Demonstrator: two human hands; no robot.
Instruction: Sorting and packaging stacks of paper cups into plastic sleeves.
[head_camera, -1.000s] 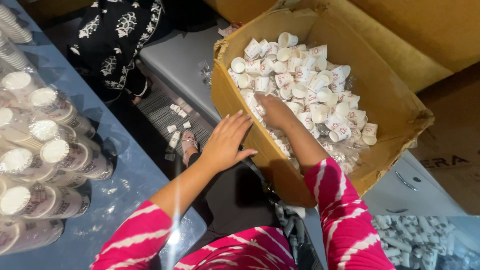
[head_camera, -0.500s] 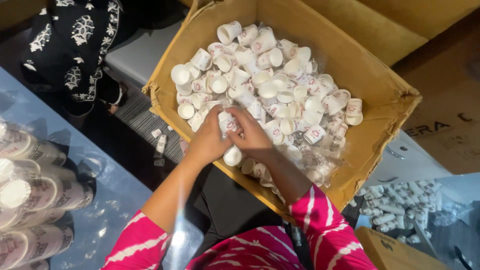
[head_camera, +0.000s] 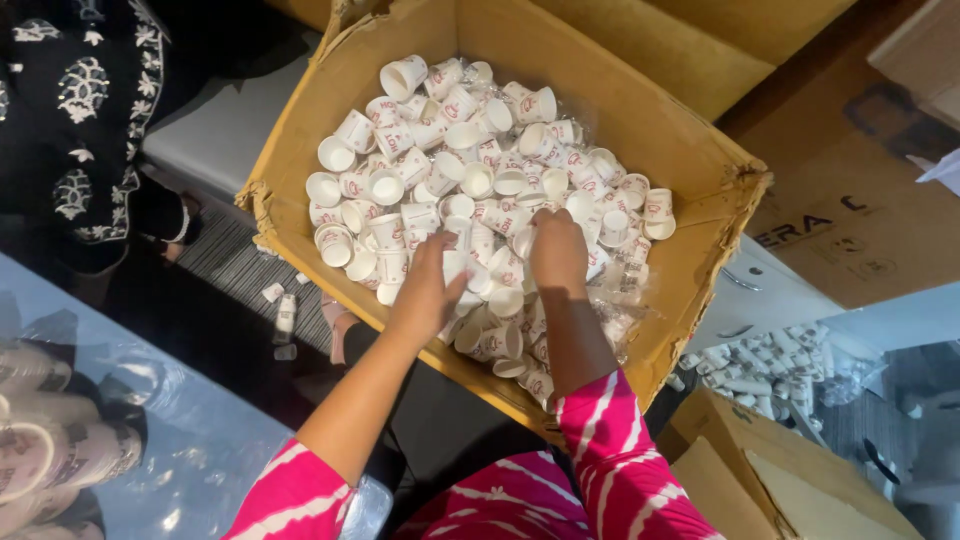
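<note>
both our hands are now spreading apart in the box (head_camera: 690, 150): left hand (head_camera: 425, 290) and right hand (head_camera: 557, 250) closing on cups (head_camera: 470, 170); most are lying loose, unsorted.

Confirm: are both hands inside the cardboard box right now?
Yes. The left hand and the right hand both rest on the pile of small white paper cups inside the cardboard box.

Both hands (head_camera: 490, 275) dig into boxed paper cups (head_camera: 450, 170).
</note>
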